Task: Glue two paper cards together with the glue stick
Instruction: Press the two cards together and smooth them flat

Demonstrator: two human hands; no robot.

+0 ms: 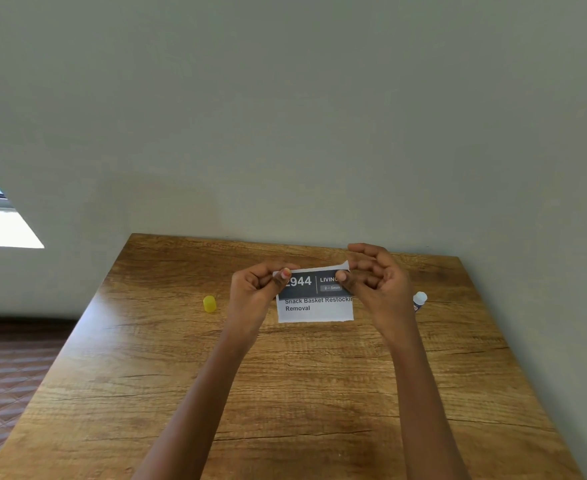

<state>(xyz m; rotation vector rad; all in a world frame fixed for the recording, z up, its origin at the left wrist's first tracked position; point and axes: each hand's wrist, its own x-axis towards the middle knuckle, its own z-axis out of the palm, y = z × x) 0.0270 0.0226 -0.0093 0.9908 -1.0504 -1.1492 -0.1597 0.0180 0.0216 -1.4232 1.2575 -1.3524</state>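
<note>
Two bare forearms reach up from the bottom edge of the view, over the near part of the wooden bench (pixel 285 393), whose grain runs across in dark streaks. Further in, the left hand (pixel 255 289) is curled closed, its thumb and forefinger pinching the top left corner of a paper card (pixel 314 299). The right hand (pixel 376 278) pinches the top right corner with thumb and forefinger, while its other fingers are loosely spread and bent above the paper. The corner under the right thumb curls up slightly.

The card is held between the two hands above the middle of the bench, face toward the camera. Its upper part is a dark band with white print reading "944" and "LIVIN", partly covered by the thumbs; the lower part is white with dark text reading "Snack Basket Restocki" and "Removal". Whether a second card lies behind it cannot be told from this view, and whether its lower edge touches the bench is unclear.

To the left of the left hand, apart from it, a small yellow cap (pixel 209 303) stands on the bench. Just beyond the right wrist lies the glue stick (pixel 419 300), mostly hidden, its white end showing.

The far edge of the bench meets a plain pale wall (pixel 285 116). At far left, a bright window opening (pixel 1 223) shows, with reddish patterned floor (pixel 8 368) below it.
</note>
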